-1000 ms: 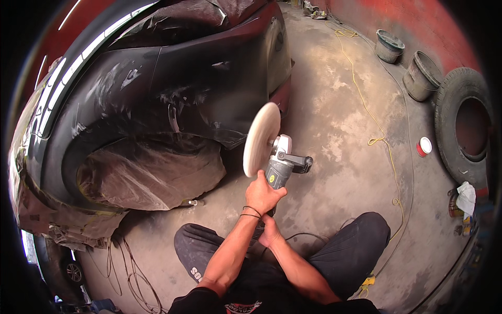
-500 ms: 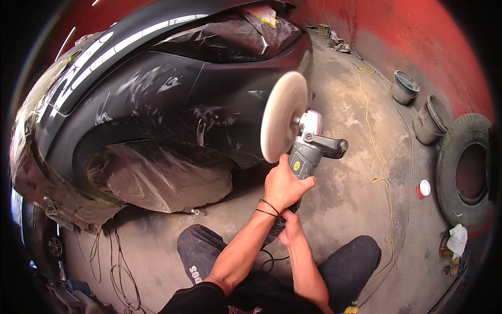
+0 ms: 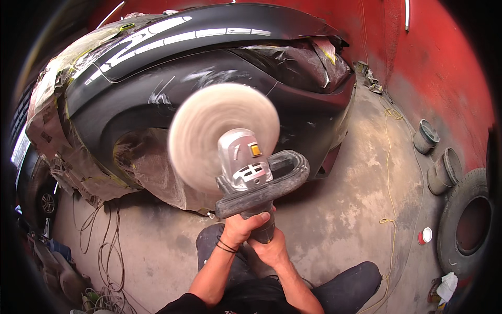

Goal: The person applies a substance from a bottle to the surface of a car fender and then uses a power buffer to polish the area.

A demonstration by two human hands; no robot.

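Note:
A grey and black rotary polisher (image 3: 248, 161) with a looped side handle (image 3: 293, 175) is gripped in both my hands. My left hand (image 3: 239, 228), with dark bands at the wrist, wraps its body just behind the handle. Close behind, my right hand (image 3: 271, 248) is closed round the rear grip. The broad off-white polishing pad (image 3: 201, 118) looks smeared by spinning. It faces the dark car's front body panel (image 3: 172, 93), which carries pale streaks. Whether the pad touches the panel, I cannot tell. Plastic film covers the wheel area (image 3: 151, 165), partly hidden by the pad.
Masking paper and film (image 3: 44, 131) cover the car's left side. To the right are two buckets (image 3: 426, 137), a tyre (image 3: 448, 230), a red and white can (image 3: 424, 236) and a yellow cord (image 3: 391, 196). Cables (image 3: 111, 246) lie coiled at left.
The polisher has swung left, and its pad has turned from nearly edge-on to broadly facing the car panel. Both hands moved left and lower with it. The view has shifted too.

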